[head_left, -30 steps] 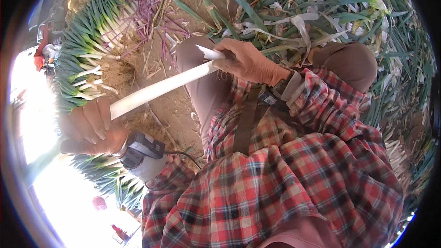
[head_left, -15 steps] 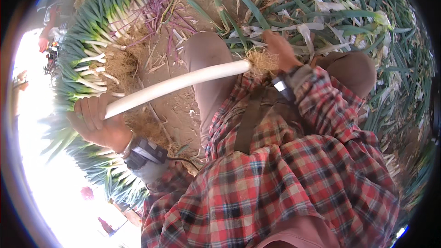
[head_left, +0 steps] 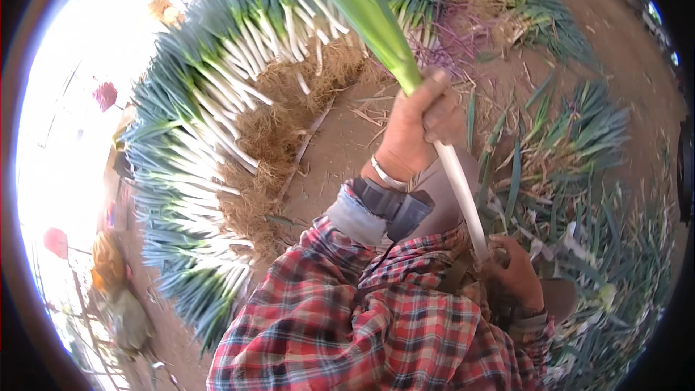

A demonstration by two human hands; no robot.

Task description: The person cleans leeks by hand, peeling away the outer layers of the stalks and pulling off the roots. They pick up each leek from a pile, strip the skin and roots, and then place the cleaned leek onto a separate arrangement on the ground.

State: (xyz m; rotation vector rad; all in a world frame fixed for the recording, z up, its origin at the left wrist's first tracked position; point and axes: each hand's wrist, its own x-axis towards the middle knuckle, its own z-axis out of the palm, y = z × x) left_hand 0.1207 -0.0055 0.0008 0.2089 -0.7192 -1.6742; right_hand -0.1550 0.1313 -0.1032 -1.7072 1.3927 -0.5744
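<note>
A long leek (head_left: pixel 462 188) with a white shank and broad green leaves slants across the middle, leaves up at the top edge. My left hand (head_left: pixel 422 124) is closed round it where white turns to green. At the lower, root end my right hand (head_left: pixel 515 269) has its fingers curled against the shank; the roots there are mostly hidden. Beyond my left arm, a curved row of leeks (head_left: pixel 217 130) lies on the ground, green tops outward, white shanks and brown roots (head_left: pixel 279 123) inward.
Loose green leaves and pale peelings (head_left: pixel 601 275) cover the ground at right. Smaller leek bunches (head_left: pixel 590 130) lie at the far right, with purple strands (head_left: pixel 463 36) near the top. Brown soil (head_left: pixel 337 145) shows inside the curve. A yellowish bundle (head_left: pixel 108 264) stands at far left.
The view has swung left, bringing more of the leek row in. The leek has turned from nearly level to steep, its leaves now in sight; my left hand is higher relative to my right.
</note>
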